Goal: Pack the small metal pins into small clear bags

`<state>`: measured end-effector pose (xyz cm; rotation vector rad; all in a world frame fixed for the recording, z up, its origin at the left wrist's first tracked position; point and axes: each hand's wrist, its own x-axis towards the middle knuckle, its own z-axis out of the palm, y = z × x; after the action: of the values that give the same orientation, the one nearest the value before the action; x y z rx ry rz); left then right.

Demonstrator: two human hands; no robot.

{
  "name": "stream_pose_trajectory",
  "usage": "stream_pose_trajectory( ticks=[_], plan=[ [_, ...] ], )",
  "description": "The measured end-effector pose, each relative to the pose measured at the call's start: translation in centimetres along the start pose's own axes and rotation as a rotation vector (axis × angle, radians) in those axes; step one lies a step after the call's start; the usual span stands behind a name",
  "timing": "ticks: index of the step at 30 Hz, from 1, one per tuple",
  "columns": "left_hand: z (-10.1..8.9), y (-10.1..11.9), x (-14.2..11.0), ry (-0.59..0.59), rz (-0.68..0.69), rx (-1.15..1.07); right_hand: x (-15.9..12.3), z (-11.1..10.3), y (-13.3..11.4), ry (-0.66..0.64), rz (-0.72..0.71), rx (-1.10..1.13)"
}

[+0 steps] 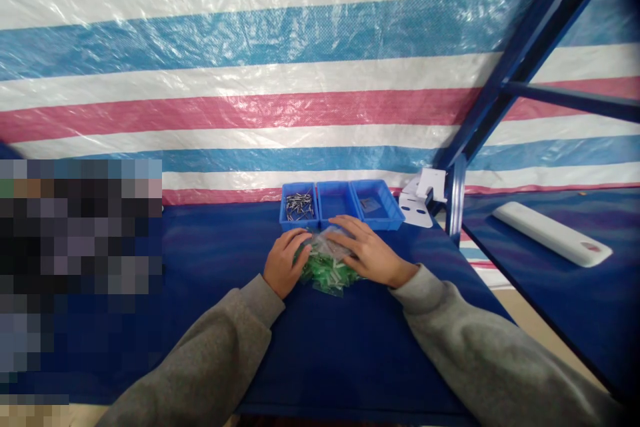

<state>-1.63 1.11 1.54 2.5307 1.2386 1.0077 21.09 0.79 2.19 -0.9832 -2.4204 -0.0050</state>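
Note:
A loose pile of small clear plastic bags (330,272), many with a green tint, lies on the blue table between my two hands. Cupped against the pile's left side is my left hand (287,263), thumb and fingers apart and the fingertips touching the plastic. My right hand (373,253) reaches over from the right with its fingers spread, some resting on the bags at the top. Just behind the pile stand three blue bins side by side. The left bin (283,210) contains many small metal pins or rivets.
The middle bin (334,197) shows its bare floor; the right bin (387,203) holds a small clear packet. White cut-out pieces (417,210) lean by a blue metal post (455,200). A long white object (550,233) lies on the right-hand table, across a gap. The left side is pixelated.

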Motion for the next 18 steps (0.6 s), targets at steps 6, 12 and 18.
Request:
stream_pose_trajectory(
  ticks=[6, 12, 18],
  plan=[
    [-0.1, 1.1, -0.2, -0.236, 0.179, 0.066, -2.1, -0.3, 0.1, -0.045, 0.032, -0.021],
    [0.2, 1.0, -0.4, -0.286, 0.189, 0.148, -3.8, 1.6, -0.3, 0.022, 0.193, 0.097],
    [0.1, 1.1, -0.4, -0.223, 0.148, 0.166, -4.2, 1.5, -0.4, 0.08, 0.288, 0.107]
  ],
)
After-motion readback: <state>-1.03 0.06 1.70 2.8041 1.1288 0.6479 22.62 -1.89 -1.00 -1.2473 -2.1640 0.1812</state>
